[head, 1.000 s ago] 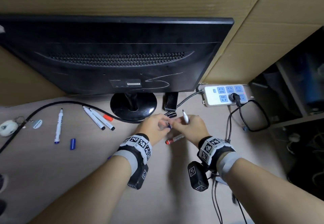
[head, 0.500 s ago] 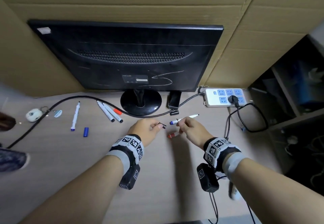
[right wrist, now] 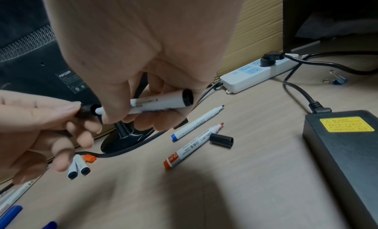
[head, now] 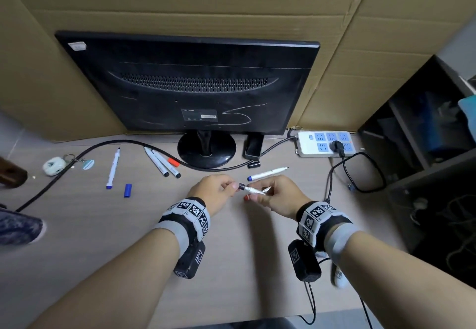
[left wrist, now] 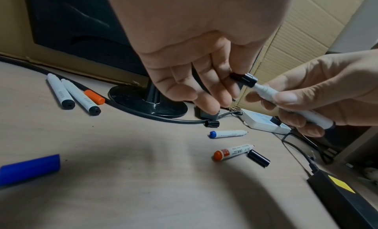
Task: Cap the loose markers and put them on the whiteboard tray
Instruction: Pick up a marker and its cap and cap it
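Note:
My left hand (head: 231,187) pinches a black cap (head: 241,187) between thumb and fingers. My right hand (head: 269,191) grips a white marker (head: 255,190) with a black rear end, and its tip is at the cap's mouth (left wrist: 246,79). In the right wrist view the marker (right wrist: 159,102) points into the cap (right wrist: 88,110). An uncapped blue marker (head: 268,173) and an uncapped red marker (left wrist: 233,151) lie on the desk under my hands, with a loose black cap (left wrist: 258,158) beside the red one.
Another black cap (head: 253,164) lies by the monitor stand (head: 206,151). To the left are two black-ended markers (head: 161,161), an orange cap (head: 173,161), a blue marker (head: 113,169) and a blue cap (head: 127,190). A power strip (head: 324,143) and a black adapter (right wrist: 343,148) sit right.
The blue marker that my right hand held now lies on the desk. My right hand holds a black-ended marker instead, and both hands have come together at the cap.

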`<state>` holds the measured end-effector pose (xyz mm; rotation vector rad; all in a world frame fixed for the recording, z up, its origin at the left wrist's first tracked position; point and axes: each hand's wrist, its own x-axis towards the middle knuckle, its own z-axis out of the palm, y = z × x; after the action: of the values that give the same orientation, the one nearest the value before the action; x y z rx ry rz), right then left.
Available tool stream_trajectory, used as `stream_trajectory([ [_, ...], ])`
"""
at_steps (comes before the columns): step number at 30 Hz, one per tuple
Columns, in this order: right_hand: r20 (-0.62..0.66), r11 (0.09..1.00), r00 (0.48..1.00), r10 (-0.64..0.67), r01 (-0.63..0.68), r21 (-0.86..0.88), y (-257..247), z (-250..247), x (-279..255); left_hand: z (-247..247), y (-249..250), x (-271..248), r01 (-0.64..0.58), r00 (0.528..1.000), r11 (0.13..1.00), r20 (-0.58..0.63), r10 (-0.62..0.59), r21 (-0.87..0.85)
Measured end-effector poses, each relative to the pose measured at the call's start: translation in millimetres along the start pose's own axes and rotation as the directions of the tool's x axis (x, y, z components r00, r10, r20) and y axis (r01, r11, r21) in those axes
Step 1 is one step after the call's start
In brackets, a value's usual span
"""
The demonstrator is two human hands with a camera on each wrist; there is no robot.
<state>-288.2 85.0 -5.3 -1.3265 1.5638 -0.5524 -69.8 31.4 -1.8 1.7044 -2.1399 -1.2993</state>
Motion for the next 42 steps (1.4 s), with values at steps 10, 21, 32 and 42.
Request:
stream_trajectory([
  [10,0.076,0.996,0.995,-0.06,0.065,-0.067,-14,-2,-11,3,-2,-4,-0.055,0.993,0.996,0.104,0.062,-0.067],
  [21,0.161,0.998,0.985,0.054,-0.056,0.009,-23,4,-18,-4,2,-11,-0.118,0.976,0.98,0.166,0.144,-0.161],
  [32,0.132,0.964,0.956,0.26,-0.265,0.019,-38,-2,-20,-9,0,-9,-0.155,0.959,0.98,0.217,0.18,-0.126],
  [42,-0.009,0.966,0.978,0.21,-0.209,-0.155,-50,-6,-20,-5,-23,-8,-0.031,0.988,0.999,0.151,0.033,-0.015],
])
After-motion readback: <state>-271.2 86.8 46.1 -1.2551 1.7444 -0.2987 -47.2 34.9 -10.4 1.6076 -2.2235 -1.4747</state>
